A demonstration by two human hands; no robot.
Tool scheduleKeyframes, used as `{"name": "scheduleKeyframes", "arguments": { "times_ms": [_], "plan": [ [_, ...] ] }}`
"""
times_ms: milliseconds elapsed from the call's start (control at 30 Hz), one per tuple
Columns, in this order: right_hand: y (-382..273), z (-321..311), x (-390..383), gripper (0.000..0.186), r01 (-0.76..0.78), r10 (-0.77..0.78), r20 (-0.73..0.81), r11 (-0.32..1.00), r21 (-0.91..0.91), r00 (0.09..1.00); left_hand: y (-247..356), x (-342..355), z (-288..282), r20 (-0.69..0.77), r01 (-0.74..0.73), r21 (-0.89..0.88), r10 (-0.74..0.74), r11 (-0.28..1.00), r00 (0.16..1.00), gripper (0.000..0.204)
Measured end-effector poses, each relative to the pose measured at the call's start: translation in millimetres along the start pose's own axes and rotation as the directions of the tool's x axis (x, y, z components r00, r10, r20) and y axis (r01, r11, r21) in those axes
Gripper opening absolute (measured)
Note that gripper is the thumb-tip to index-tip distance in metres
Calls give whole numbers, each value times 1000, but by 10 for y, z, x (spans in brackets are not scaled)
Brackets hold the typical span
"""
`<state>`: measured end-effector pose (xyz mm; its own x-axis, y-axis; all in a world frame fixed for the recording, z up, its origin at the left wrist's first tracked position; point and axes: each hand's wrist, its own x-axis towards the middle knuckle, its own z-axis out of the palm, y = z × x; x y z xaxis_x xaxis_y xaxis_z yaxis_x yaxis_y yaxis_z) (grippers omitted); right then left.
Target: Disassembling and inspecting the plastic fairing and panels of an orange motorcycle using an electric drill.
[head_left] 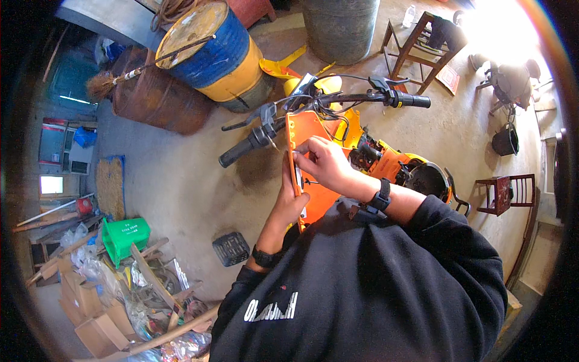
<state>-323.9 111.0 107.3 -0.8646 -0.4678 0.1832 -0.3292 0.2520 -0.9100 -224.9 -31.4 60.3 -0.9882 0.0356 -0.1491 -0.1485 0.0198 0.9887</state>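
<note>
A dull, stained floor (187,172) spread out beneath the orange-and-yellow vehicle (389,166). I saw a blue-and-yellow drum (211,54) resting on it, close beside a rusty drum (154,99), and a grey drum (341,30) farther along. Two wooden chairs (502,196) stood there too, well apart. A black slatted object (231,248) lay near a heap of cardboard (99,335), plastic (99,274) and wood scraps (152,279).

- A panel (318,198) sat mid-frame, below the handlebars (357,97);
- two drums (211,51) sat upper left;
- a bin (125,236) sat lower left, near cardboard boxes (99,335);
- a bucket (505,141) stood upper right.
</note>
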Motion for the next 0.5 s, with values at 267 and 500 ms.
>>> {"name": "scheduleKeyframes", "arguments": {
  "times_ms": [267, 500],
  "plan": [
    [37, 102, 4, 19, -3, 5, -36, 997, 71, 999, -52, 7, -20, -19, 0, -2, 0, 1000, 1000, 98],
    [58, -93, -256, 18, -236, 225, 72, 939, 248, 972, 146, -234, -30, -207, -4, -175, -33, 985, 978, 90]
  ]
}}
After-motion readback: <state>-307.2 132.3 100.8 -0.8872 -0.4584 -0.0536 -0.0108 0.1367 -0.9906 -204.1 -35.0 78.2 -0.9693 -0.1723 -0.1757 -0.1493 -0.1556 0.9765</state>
